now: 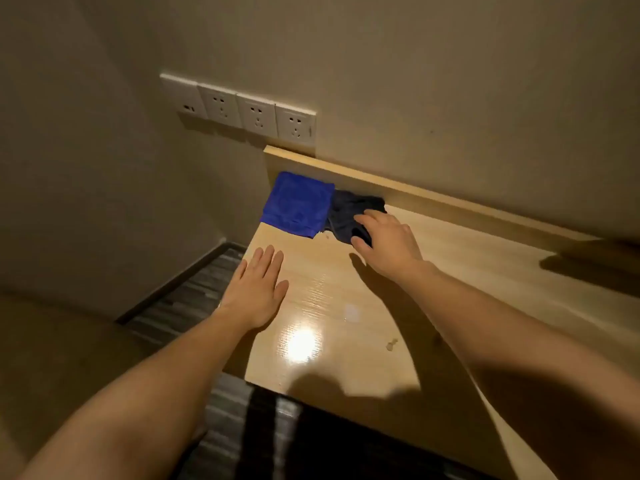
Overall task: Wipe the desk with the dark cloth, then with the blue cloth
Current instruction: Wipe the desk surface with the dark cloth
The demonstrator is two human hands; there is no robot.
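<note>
A light wooden desk (346, 289) runs along the wall. At its far left corner lies a folded blue cloth (296, 204). Right beside it, touching it, sits a crumpled dark cloth (346, 214). My right hand (388, 240) rests on the dark cloth's right part, fingers and thumb curled over its edge, gripping it. My left hand (258, 289) lies flat on the desk near the left edge, fingers spread, holding nothing.
A low wooden backboard (433, 199) lines the desk against the wall. Several white wall sockets (242, 110) sit above the corner. A small stain (392, 344) marks the desk front. Dark striped floor (194, 296) lies left of the desk.
</note>
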